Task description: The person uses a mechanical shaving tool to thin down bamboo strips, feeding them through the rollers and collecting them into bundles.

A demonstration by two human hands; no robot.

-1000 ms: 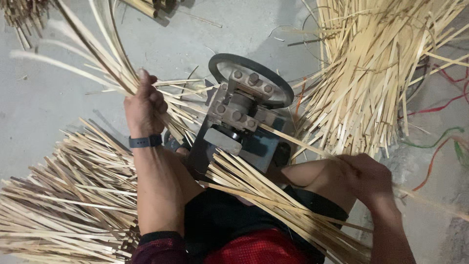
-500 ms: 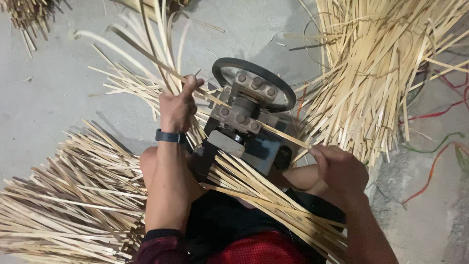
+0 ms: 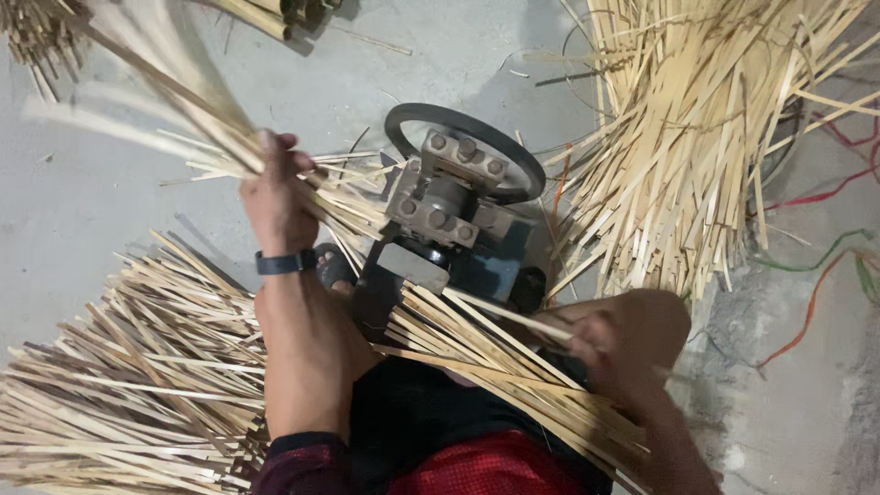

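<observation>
- Gripping a bundle of thin bamboo strips (image 3: 165, 101), your left hand (image 3: 275, 197) was closed around it, just left of the small machine (image 3: 440, 220).
- The bundle's long axis ran up and left from that hand, blurred.
- Your right hand (image 3: 623, 353) was blurred; I cannot tell its grip, though one pale flat strip (image 3: 495, 312) ran from it toward the machine's metal rollers.

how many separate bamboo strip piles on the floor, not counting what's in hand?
3. Left pile beside the left arm, right pile beyond the machine, and a small pile at the top-left corner, mostly cut off. More may lie out of frame.
</observation>
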